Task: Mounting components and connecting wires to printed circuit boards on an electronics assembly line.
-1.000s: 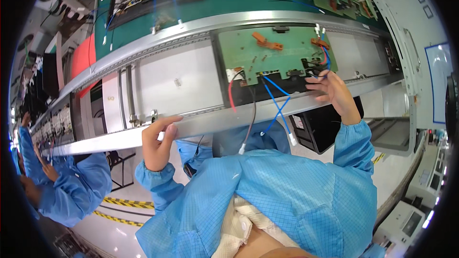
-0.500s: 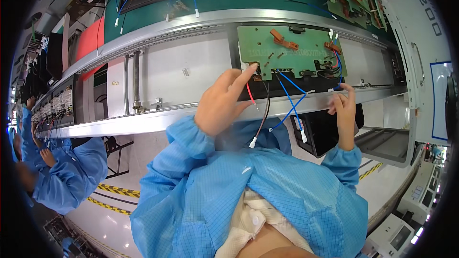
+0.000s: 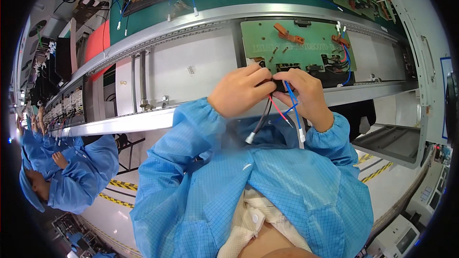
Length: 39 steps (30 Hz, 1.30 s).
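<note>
Hands are brought together at the near edge of the conveyor line: the left hand (image 3: 241,91) and the right hand (image 3: 306,95) meet fingertip to fingertip, both pinched on a small black connector block (image 3: 276,85) held between them, just in front of the lower edge of the green circuit board (image 3: 291,48). The block is gripped from both sides, seemingly so that it stays steady while its leads hang free.

The long silver conveyor rail (image 3: 129,122) runs across the view and carries the board in a dark tray against its far side, within reach of both arms in blue cleanroom sleeves (image 3: 191,134).

From the pinched block, a black cable with a silver tip (image 3: 258,123), thin blue wires with white ends (image 3: 295,114) and a red wire (image 3: 278,110) dangle downward, clear of the board. Orange clips (image 3: 287,32) sit on the board's upper part, untouched.

At the left edge, another person in blue clothing (image 3: 71,172) is seated, well apart.
</note>
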Available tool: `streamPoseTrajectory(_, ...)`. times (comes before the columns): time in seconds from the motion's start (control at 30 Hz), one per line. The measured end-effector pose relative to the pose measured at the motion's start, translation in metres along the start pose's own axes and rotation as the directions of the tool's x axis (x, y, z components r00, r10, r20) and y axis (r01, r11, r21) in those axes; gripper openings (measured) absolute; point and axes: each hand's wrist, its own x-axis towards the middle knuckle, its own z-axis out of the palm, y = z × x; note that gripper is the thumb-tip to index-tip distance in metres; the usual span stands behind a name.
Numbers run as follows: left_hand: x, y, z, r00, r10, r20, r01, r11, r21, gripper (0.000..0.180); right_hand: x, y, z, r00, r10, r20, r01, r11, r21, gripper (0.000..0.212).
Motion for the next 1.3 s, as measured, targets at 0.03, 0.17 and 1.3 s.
streamPoseTrajectory(0.03, 0.0, -0.001, 0.001, 1.0, 0.0, -0.006, 0.0, 1.0, 0.011, 0.015, 0.001, 0.002, -0.001, 0.999, -0.049, -0.01, 0.048, 0.997, -0.064, 0.037)
streamPoseTrajectory(0.17, -0.002, -0.012, 0.001, 0.998, -0.048, -0.031, 0.047, 0.998, -0.041, 0.014, 0.006, 0.001, 0.002, 0.988, -0.155, -0.008, 0.149, 0.962, -0.23, 0.029)
streamPoseTrajectory(1.3, 0.053, -0.043, -0.014, 0.967, -0.23, 0.114, 0.256, 0.888, -0.381, 0.013, 0.021, 0.018, -0.007, 0.946, 0.224, -0.235, -0.195, 0.971, 0.14, 0.008)
